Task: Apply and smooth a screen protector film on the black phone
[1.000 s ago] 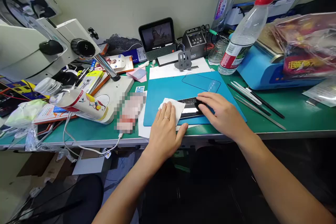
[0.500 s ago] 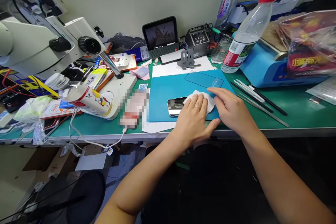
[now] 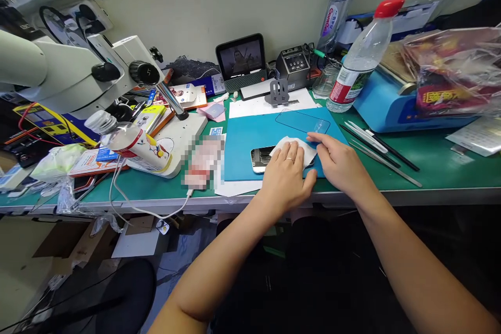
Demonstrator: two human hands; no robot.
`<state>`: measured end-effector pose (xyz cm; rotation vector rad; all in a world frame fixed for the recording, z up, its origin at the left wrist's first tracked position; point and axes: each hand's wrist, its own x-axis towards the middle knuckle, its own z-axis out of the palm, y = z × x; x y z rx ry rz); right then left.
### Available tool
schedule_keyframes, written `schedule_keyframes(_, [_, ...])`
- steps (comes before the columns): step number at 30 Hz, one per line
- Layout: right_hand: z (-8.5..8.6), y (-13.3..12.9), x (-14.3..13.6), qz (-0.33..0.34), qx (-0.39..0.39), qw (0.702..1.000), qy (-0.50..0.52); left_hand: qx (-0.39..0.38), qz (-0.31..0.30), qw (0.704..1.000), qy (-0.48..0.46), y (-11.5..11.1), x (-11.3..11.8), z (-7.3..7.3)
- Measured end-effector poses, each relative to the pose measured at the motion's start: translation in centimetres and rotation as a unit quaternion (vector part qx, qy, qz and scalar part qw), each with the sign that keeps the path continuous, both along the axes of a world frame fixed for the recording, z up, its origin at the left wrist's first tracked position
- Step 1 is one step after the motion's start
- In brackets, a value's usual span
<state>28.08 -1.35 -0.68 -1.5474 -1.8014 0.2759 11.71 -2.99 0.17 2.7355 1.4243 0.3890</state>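
Phone (image 3: pixel 258 159) lies on the blue mat (image 3: pixel 242 133) in the head view, its right part under white tissue (image 3: pixel 307 151). Left hand (image 3: pixel 284 175), flat, presses the tissue; right hand (image 3: pixel 338 163), half-curled, appears empty just right of it. Light, even pressure should suit the glossy face.

One camera, worn on the person's head, looks forward and down from just above the green bench (image 3: pixel 442 177), reaching the wall (image 3: pixel 188 15) beyond and the floor (image 3: pixel 172 276) below.
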Motion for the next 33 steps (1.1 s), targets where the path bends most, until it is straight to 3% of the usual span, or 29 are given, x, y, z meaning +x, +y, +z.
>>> schedule_keyframes(4, [0.1, 0.1, 0.2, 0.006, 0.0, 1.0, -0.006, 0.0, 0.009, 1.0, -0.004, 0.3, 1.2, 0.3])
schedule_keyframes(11, [-0.1, -0.1, 0.0, 0.012, -0.001, 1.0, -0.008, 0.018, 0.013, 1.0, -0.022, -4.0, -2.0, -0.6])
schedule_keyframes(14, [-0.1, -0.1, 0.0, 0.009, 0.002, 1.0, 0.001, 0.02, 0.02, 1.0, -0.014, -2.9, -1.2, -0.5])
schedule_keyframes(18, [0.0, 0.0, 0.2, 0.008, 0.018, 1.0, 0.019, 0.026, 0.027, 0.999, -0.009, -0.2, 1.9, -0.3])
schedule_keyframes(21, [0.1, 0.0, 0.3, 0.01, 0.015, 1.0, 0.02, 0.026, 0.031, 0.999, -0.013, -0.3, 2.8, -0.3])
schedule_keyframes(27, [0.2, -0.3, 0.2, 0.009, 0.011, 1.0, 0.001, 0.034, 0.028, 0.999, -0.025, -3.7, -0.2, -0.8])
schedule_keyframes(33, [0.6, -0.3, 0.1, 0.0, -0.006, 1.0, -0.009, 0.018, 0.09, 0.996, -0.005, -2.6, -4.7, -0.7])
